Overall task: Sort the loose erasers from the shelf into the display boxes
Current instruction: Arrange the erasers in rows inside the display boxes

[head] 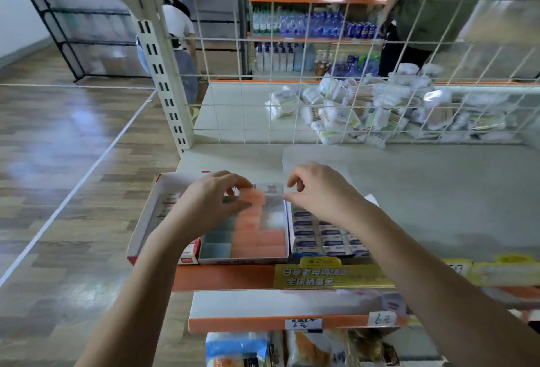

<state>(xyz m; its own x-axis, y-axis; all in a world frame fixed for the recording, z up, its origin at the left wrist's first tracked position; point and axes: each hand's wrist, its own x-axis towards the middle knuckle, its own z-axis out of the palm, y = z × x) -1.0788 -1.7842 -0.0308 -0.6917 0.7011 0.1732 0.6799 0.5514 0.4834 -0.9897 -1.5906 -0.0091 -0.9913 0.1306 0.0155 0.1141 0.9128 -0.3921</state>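
Wood-plank floor (58, 162) gleams off to the left, and a pale matte shelf (438, 205) with an orange front edge carries three display boxes. Left box (146, 220) is white card with red trim, partly hidden by the forearm. Left hand (210, 203) hovers over the middle box (245, 258), fingers curled, pinching a soft pink eraser (257, 197) at its far end. Inside, blurred square blocks in grey-green, pink and white sit packed in rows. Right hand (318, 191) pinches thumb to forefinger at that box's back corner; what it grips, I cannot tell. Right box (324, 238) holds blue-and-white wrapped erasers. Behind, wire mesh (292, 88) fronts crinkly packets (380, 109).
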